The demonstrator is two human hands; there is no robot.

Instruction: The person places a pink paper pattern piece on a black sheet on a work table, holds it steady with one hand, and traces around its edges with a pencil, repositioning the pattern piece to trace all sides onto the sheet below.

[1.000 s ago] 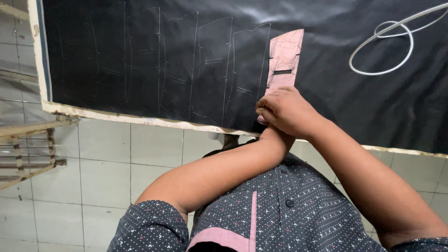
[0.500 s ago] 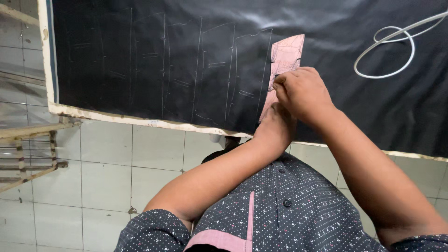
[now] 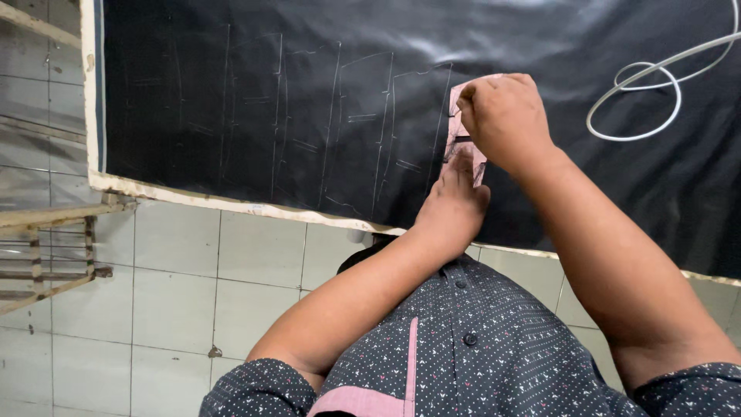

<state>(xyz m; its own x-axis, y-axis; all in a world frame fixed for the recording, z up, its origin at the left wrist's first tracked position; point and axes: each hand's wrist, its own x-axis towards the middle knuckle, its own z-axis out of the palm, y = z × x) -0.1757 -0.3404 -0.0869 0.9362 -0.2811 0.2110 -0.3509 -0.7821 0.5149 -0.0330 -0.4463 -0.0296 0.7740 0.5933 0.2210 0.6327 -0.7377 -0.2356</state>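
Observation:
A pink pattern piece [image 3: 456, 127] lies flat on black cloth [image 3: 309, 93] that carries several chalk outlines. My left hand [image 3: 451, 207] presses on the piece's lower end, fingers pointing away from me and partly hidden. My right hand [image 3: 505, 120] rests over the top of the piece with its fingers curled together at the upper left corner; whatever they pinch is hidden. Most of the pink piece is covered by the two hands.
A loop of white cord [image 3: 647, 104] lies on the cloth to the right. The pale table edge [image 3: 231, 202] runs under the cloth. Below it is a tiled floor [image 3: 193, 293], with a wooden frame [image 3: 46, 255] at the left.
My right hand has slid up from the bottom of the pink piece to its top, covering it. My left hand now shows below it, pressing the lower end.

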